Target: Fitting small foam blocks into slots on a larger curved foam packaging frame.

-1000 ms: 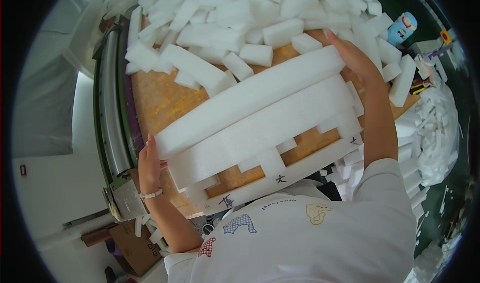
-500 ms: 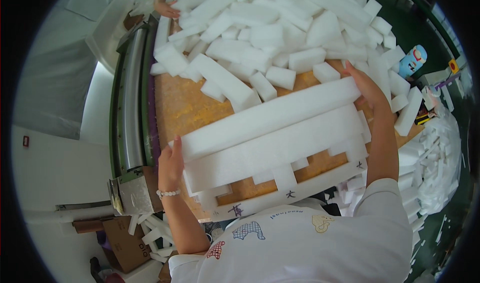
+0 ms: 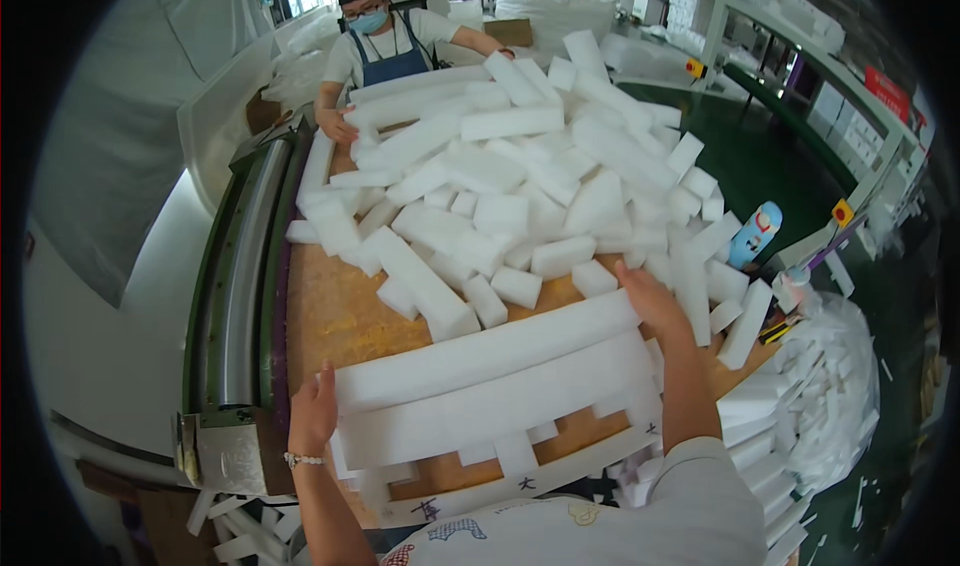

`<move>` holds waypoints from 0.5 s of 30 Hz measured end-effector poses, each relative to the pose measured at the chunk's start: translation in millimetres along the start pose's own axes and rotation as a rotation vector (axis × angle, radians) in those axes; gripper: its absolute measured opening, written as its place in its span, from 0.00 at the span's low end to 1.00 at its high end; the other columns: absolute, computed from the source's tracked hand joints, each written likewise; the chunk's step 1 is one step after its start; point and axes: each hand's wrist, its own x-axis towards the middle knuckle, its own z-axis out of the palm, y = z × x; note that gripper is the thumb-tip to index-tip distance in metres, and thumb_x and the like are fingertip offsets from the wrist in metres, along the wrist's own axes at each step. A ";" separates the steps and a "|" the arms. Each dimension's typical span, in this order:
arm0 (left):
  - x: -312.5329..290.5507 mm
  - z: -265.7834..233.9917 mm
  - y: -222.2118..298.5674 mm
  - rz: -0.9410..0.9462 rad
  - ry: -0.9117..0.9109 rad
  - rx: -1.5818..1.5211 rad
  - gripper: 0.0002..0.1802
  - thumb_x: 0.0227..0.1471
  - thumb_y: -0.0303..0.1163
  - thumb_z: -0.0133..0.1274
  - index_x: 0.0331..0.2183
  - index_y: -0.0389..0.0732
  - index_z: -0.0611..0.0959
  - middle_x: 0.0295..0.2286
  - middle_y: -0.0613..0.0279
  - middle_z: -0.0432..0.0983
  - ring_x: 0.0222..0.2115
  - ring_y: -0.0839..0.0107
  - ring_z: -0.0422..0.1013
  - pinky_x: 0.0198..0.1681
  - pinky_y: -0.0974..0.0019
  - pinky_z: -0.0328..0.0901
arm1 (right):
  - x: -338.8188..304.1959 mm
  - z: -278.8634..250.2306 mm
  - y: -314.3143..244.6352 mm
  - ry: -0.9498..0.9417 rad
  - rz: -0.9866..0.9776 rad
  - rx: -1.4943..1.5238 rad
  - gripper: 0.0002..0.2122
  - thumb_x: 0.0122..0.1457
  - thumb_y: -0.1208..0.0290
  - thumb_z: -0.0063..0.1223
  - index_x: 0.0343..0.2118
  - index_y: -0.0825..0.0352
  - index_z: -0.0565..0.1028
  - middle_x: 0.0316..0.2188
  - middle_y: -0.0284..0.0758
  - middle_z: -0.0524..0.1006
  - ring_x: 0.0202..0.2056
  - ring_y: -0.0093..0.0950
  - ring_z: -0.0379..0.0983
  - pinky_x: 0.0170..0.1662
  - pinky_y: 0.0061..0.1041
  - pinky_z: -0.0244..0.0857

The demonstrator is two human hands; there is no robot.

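A long white foam bar [image 3: 490,351] lies between my hands along the far side of a white foam piece with square cut-outs [image 3: 510,396]. My left hand [image 3: 315,408] grips the bar's left end, thumb up. At its right end, my right hand [image 3: 652,301] presses against it with the thumb along the top. Dark handwritten marks run along the near strip of the cut-out piece, and wooden tabletop shows through its openings. Just beyond the bar, a large heap of loose white foam blocks [image 3: 480,166] covers the far part of the wooden table [image 3: 330,311].
A green-framed machine with a metal roller [image 3: 245,276] borders the table's left side. Across the heap stands a co-worker [image 3: 390,51], one hand on the foam. At right are a blue cylindrical container [image 3: 755,234] and a clear bag of foam scraps [image 3: 825,391].
My view has tilted up, bringing the co-worker and the far room into sight. Both hands still hold the bar's ends, and the bar looks unmoved against the cut-out piece.
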 end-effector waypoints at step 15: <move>-10.7 -5.2 16.6 0.030 -0.055 0.033 0.38 0.61 0.58 0.37 0.49 0.29 0.75 0.44 0.39 0.76 0.45 0.49 0.73 0.49 0.57 0.66 | -5.8 2.6 -15.9 0.005 0.238 0.001 0.35 0.62 0.37 0.32 0.52 0.68 0.71 0.50 0.40 0.73 0.49 0.39 0.69 0.49 0.38 0.68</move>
